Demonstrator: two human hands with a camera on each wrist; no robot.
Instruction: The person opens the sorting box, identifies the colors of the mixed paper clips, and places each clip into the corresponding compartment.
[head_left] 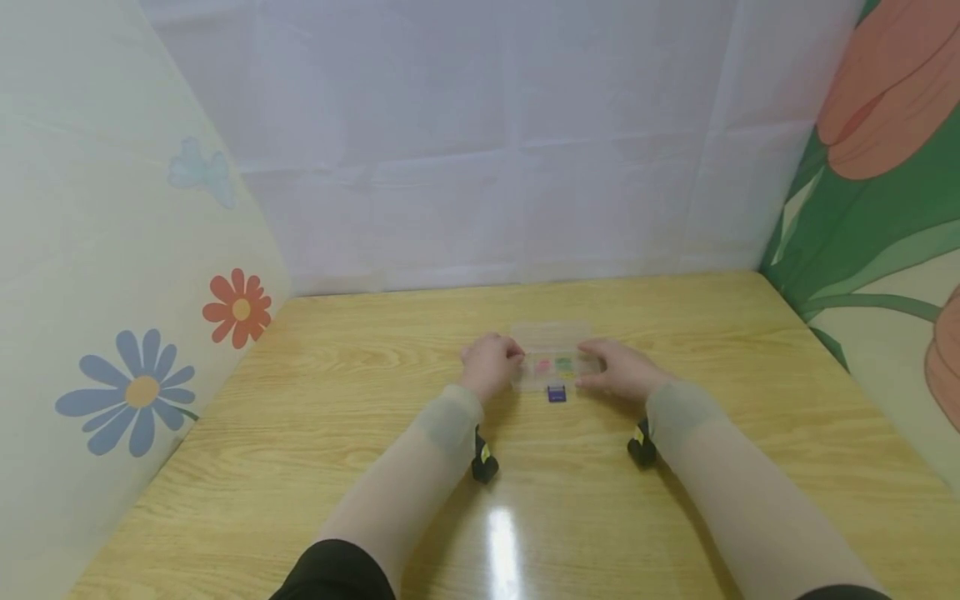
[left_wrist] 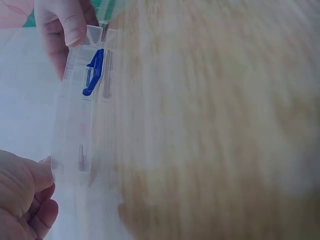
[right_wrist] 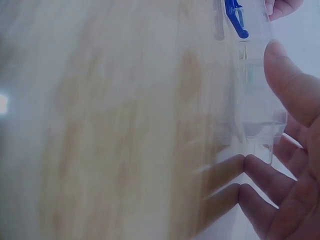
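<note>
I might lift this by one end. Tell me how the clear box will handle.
The box looks like thin clear plastic, so probably stiff and light. Its flat shape should not roll. The smooth walls may slip, and the blue latch looks open, so the lid might swing.

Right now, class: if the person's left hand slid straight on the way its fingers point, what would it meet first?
The left hand already grips the left end of the clear plastic box, so the box is first. Beyond it, on the box's other end, is the right hand. Depth is hard to judge.
</note>
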